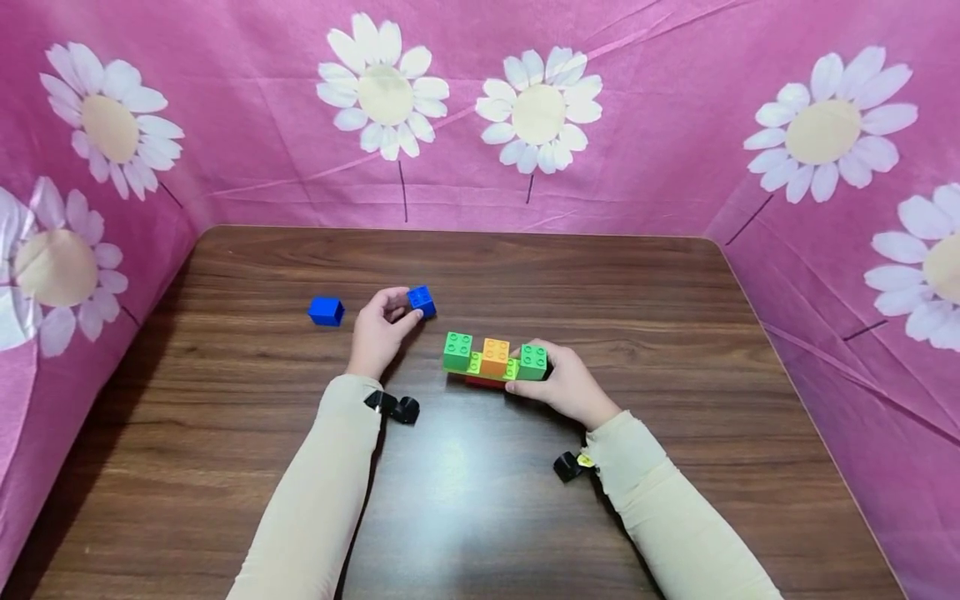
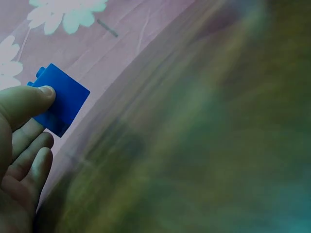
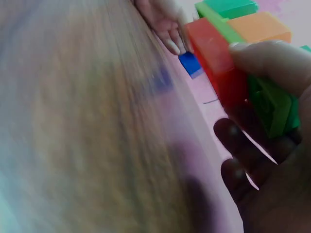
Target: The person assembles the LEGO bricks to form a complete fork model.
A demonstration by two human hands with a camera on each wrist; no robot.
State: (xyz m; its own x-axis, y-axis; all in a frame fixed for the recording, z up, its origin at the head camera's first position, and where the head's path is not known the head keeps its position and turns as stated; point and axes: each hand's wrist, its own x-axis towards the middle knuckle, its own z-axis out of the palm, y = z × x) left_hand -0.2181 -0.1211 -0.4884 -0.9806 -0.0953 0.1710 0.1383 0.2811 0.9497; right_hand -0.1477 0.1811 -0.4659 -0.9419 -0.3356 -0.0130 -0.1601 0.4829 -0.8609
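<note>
Sleeves: nearest the cam, both cream; L sleeve [image 1: 307, 492] & R sleeve [image 1: 678, 508] reach fwd over the brown woodgrain table [image 1: 465, 525].
Wrist kit: small blk L cam [image 1: 393, 408] and blk R cam [image 1: 568, 467], each on the inner side of its wrist; bit of yellow by the R one.
L hand [image 1: 375, 337]: thumb + fingers nearly together, pinching held blue brick [image 1: 422, 302] at its edge; thumb flat on one face, other fingers loosely bent below, per L wrist view.
R hand [image 1: 570, 383]: part-closed round R end of the build, thumb on near side, fingers behind; lower two fingers stick out, apart from it.
Build: mid-table, btwn the hands, nearer R. Red brick [image 3: 214, 53] underneath, long lime strip [image 1: 476, 362] over it; on top, L to R: green brick [image 1: 457, 352], orange brick [image 1: 495, 357], 2nd green brick [image 1: 533, 362]. Lime studs show in the gaps.
Loose blue brick [image 1: 326, 312]: on table, left of L hand, near but not touching.
Height: held brick may be a touch off the wood; hard to say, wrist views blurry.
Backdrop: pink cloth [image 1: 652, 192] w/ white daisies, yellow centres, round back & sides.
Glare: pale light patch on table, front-centre, btwn forearms.
</note>
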